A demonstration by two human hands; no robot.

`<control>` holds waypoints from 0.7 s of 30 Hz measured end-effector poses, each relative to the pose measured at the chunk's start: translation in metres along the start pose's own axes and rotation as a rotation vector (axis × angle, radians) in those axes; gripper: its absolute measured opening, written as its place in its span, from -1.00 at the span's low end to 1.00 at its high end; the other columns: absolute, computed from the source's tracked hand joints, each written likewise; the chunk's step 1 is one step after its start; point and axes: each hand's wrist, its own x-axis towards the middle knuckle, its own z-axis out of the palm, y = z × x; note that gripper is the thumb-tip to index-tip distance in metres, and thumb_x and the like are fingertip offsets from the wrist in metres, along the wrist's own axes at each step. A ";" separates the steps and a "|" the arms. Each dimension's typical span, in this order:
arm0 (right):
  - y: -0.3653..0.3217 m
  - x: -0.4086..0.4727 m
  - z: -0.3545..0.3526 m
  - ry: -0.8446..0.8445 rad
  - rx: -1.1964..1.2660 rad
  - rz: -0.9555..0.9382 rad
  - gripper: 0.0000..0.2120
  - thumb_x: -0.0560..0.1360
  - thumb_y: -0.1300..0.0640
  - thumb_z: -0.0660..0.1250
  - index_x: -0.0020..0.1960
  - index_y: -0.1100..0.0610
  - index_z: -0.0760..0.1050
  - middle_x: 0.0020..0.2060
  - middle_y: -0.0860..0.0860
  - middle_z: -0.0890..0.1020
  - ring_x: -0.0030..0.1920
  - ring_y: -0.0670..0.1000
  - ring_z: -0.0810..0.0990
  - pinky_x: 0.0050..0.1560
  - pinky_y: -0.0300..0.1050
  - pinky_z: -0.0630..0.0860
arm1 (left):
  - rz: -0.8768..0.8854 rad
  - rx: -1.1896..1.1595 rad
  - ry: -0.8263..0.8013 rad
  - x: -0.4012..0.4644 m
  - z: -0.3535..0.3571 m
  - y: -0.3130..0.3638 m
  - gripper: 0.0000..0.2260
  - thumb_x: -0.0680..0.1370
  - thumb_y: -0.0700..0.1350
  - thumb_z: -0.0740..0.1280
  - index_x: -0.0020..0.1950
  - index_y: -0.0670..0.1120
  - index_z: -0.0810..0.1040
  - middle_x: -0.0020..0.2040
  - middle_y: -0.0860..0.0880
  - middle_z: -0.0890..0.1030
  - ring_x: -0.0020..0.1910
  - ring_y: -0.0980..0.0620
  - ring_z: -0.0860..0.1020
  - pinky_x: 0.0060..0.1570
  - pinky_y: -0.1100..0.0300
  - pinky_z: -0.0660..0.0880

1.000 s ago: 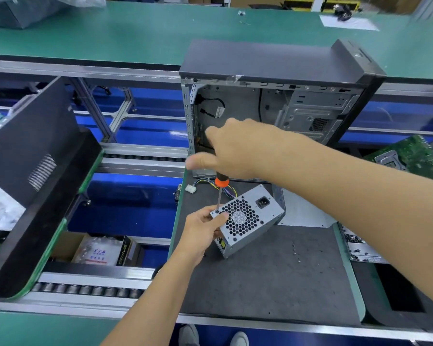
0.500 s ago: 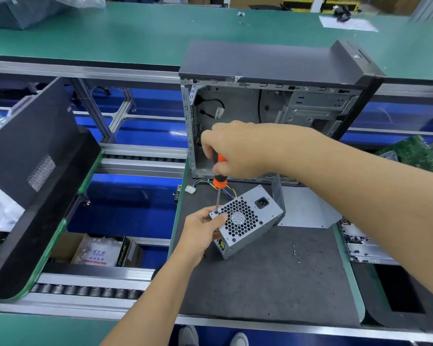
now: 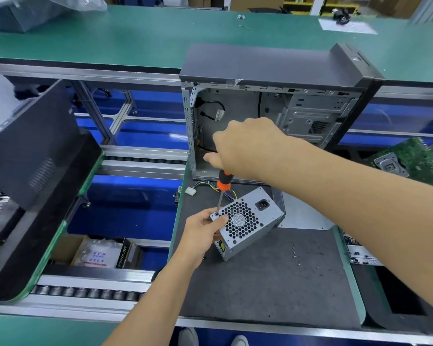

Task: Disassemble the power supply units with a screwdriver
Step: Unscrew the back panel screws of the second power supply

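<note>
A grey power supply unit (image 3: 258, 218) with a honeycomb fan grille and a black socket stands tilted on the dark mat (image 3: 260, 283). My left hand (image 3: 201, 232) grips its left corner, thumb on the grille face. My right hand (image 3: 245, 146) holds the orange and black screwdriver (image 3: 222, 186) from above. The shaft points down and its tip sits at the top left corner screw of the unit. Coloured wires (image 3: 210, 187) with a white plug trail behind the unit.
An open computer case (image 3: 273, 116) stands just behind the unit. Several loose screws (image 3: 295, 254) lie on the mat to the right. A green circuit board (image 3: 410, 158) lies at far right. A black panel (image 3: 35, 156) leans at left over a roller conveyor (image 3: 85, 293).
My right hand has turned on the screwdriver handle, its fingers shifting round it, while the tip stays at the same corner screw. The left hand and unit have barely moved.
</note>
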 end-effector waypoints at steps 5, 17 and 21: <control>0.006 0.000 0.004 -0.057 0.248 -0.081 -0.76 0.64 -0.07 0.15 0.05 0.08 0.20 -0.25 0.02 0.35 -0.33 0.05 0.38 -0.38 -0.06 0.30 | 0.000 0.006 0.000 0.000 0.000 0.000 -0.80 0.58 -0.22 0.40 0.21 -0.13 0.62 -0.01 -0.11 0.73 -0.02 -0.10 0.71 -0.09 0.12 0.64; -0.006 -0.005 -0.006 -0.139 0.183 0.001 -0.50 0.55 -0.41 0.02 -0.10 0.04 0.28 -0.27 0.00 0.32 -0.34 0.03 0.32 -0.41 -0.09 0.24 | 0.012 -0.024 0.003 -0.003 0.002 0.002 -0.84 0.58 -0.25 0.40 0.14 -0.12 0.64 -0.07 -0.09 0.74 -0.10 -0.05 0.72 -0.19 0.21 0.61; -0.006 -0.004 -0.007 -0.035 -0.027 0.048 -0.52 0.67 -0.20 -0.01 -0.27 0.11 0.18 -0.33 0.04 0.23 -0.41 0.06 0.24 -0.39 -0.09 0.25 | 0.008 -0.027 -0.006 -0.003 0.002 0.001 -0.84 0.57 -0.25 0.41 0.14 -0.11 0.64 -0.06 -0.10 0.74 -0.08 -0.06 0.72 -0.17 0.20 0.62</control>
